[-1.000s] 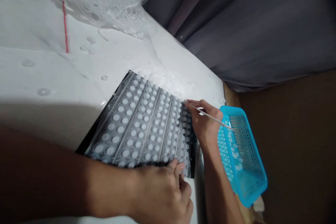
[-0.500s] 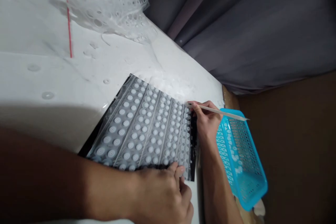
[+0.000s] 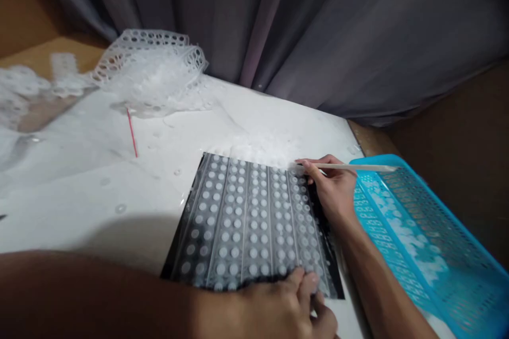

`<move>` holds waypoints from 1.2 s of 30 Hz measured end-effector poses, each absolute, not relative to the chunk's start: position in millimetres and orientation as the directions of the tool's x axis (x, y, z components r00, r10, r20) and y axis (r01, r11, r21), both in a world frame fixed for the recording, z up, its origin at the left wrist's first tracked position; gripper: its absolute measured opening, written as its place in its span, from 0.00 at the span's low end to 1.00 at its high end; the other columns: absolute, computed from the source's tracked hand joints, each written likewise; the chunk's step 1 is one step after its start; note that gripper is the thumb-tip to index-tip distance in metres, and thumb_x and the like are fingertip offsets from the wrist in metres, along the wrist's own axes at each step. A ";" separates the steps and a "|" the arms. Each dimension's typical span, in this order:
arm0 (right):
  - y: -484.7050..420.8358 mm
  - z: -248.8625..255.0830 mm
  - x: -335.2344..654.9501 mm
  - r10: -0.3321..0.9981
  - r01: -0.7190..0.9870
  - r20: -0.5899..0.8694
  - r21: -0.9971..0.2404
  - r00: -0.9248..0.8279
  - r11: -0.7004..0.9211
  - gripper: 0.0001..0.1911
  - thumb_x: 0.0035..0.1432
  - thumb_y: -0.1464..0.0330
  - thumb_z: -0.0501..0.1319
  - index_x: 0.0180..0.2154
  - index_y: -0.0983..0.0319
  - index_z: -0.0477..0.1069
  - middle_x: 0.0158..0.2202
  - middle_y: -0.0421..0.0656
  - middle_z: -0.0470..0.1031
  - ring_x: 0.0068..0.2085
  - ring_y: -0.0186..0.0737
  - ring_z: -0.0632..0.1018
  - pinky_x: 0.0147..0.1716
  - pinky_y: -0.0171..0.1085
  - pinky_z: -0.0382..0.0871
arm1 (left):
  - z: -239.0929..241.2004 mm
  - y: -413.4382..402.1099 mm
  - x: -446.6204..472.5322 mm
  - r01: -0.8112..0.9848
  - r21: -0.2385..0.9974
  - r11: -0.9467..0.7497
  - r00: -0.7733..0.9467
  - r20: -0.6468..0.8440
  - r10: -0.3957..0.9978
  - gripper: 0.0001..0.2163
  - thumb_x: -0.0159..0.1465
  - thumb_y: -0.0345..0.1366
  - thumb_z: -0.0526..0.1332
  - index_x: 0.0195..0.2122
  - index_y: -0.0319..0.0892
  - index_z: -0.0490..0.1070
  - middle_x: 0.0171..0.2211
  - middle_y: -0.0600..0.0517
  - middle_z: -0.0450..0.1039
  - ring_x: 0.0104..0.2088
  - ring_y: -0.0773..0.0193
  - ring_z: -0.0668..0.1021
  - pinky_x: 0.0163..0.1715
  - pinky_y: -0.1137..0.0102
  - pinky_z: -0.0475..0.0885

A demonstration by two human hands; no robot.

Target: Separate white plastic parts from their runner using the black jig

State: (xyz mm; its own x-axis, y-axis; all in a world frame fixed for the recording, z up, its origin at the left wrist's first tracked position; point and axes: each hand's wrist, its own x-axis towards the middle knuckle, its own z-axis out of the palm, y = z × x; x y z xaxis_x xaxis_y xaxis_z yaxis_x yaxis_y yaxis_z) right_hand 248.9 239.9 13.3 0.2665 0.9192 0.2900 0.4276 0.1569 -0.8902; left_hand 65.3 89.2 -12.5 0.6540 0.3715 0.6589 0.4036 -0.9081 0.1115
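Note:
A clear plastic sheet (image 3: 238, 222) with rows of small round white discs lies on a black backing (image 3: 175, 249) on the white table. My left hand (image 3: 286, 307) reaches across its near edge, two fingertips resting on the lower right part and the other fingers curled. That forearm covers the lower left corner. At the far right corner my right hand (image 3: 334, 185) is closed around a thin, flat, pale stick (image 3: 366, 168). The stick's near tip is at the last column of discs, and its long end points right, over the basket.
A blue perforated basket (image 3: 441, 180) with small white pieces inside stands to the right. White loose bits (image 3: 266, 148) lie beyond the sheet. Perforated plastic scrap (image 3: 155, 74) is heaped farther back, near a red strip (image 3: 132, 132). A grey curtain (image 3: 222, 16) hangs behind the table.
The view has tilted up and shifted, showing more curtain, scrap and basket. Both hands stay at about the same places on the sheet, and the stick remains in my right hand.

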 end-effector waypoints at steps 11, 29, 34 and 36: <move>231.6 19.9 251.7 0.911 0.496 0.332 -0.850 0.243 0.177 0.15 0.67 0.56 0.70 0.33 0.60 0.83 0.30 0.42 0.83 0.31 0.41 0.80 0.30 0.37 0.70 | -67.9 97.1 71.1 0.332 -0.063 -0.941 0.555 0.820 0.141 0.10 0.66 0.40 0.64 0.42 0.42 0.81 0.41 0.43 0.87 0.34 0.55 0.89 0.19 0.74 0.79; 230.3 17.8 254.6 0.893 0.582 0.393 -0.787 0.217 0.205 0.15 0.68 0.71 0.61 0.50 0.59 0.84 0.44 0.45 0.88 0.39 0.44 0.86 0.42 0.40 0.77 | -86.4 95.9 75.9 0.344 0.043 -0.938 0.419 0.887 0.195 0.11 0.66 0.39 0.62 0.43 0.42 0.82 0.40 0.45 0.87 0.32 0.57 0.89 0.27 0.74 0.84; 233.8 8.1 258.7 0.884 0.572 0.402 -0.794 0.240 0.206 0.13 0.66 0.70 0.61 0.42 0.60 0.85 0.36 0.43 0.87 0.35 0.44 0.84 0.36 0.38 0.74 | -90.1 96.0 76.5 0.352 -0.053 -0.934 0.492 0.860 0.137 0.11 0.66 0.43 0.64 0.41 0.42 0.81 0.37 0.47 0.86 0.32 0.57 0.89 0.26 0.73 0.84; 236.1 5.5 260.0 0.876 0.548 0.402 -0.811 0.268 0.205 0.11 0.64 0.71 0.62 0.38 0.60 0.85 0.34 0.43 0.86 0.34 0.44 0.84 0.35 0.37 0.74 | -86.6 97.5 76.6 0.372 -0.038 -0.927 0.473 0.868 0.154 0.10 0.66 0.41 0.63 0.40 0.43 0.81 0.37 0.46 0.86 0.31 0.57 0.89 0.26 0.73 0.84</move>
State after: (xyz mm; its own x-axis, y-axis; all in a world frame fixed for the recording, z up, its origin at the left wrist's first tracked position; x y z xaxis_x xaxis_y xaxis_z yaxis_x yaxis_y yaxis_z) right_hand 260.0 236.1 5.5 0.2678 0.8757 0.4019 0.5481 0.2046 -0.8110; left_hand 76.6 97.5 -86.6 0.4728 0.1538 0.8676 0.3722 -0.9273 -0.0385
